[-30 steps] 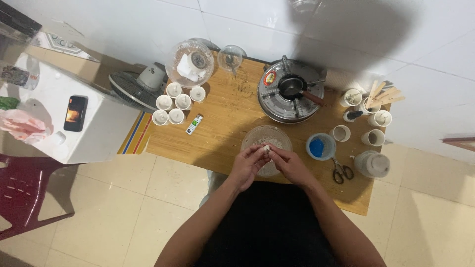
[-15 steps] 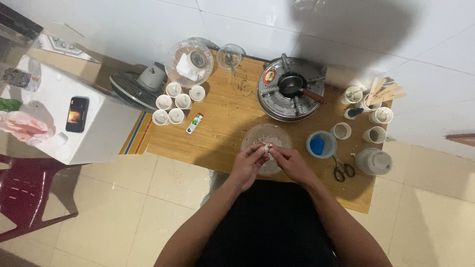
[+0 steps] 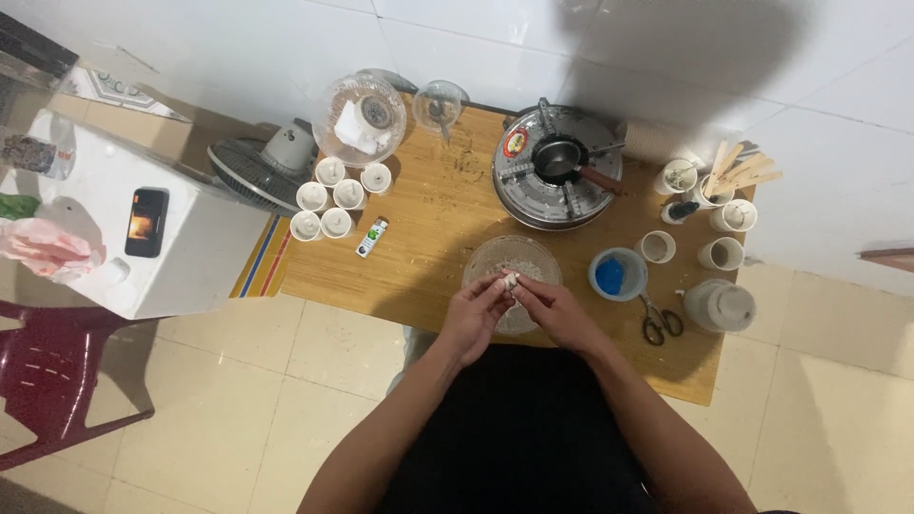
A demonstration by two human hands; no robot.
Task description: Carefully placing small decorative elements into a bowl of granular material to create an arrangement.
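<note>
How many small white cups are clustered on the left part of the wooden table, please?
5: small white cups in two rows, three behind and two in front, between the fan and the lighter. None seem hidden.

You're sitting at a low wooden table on a floor of cream tiles w/ thin grout lines; tiles beyond the table top look white. Big soft shadow falls across them at top right, so light comes from behind/above you. Left: white box-like cabinet w/ a dark phone lying on it, pink plastic bag at its edge. Dark red plastic chair at lower left. Small fan lying btw cabinet & table. Striped mat edge under table's left side.
</note>
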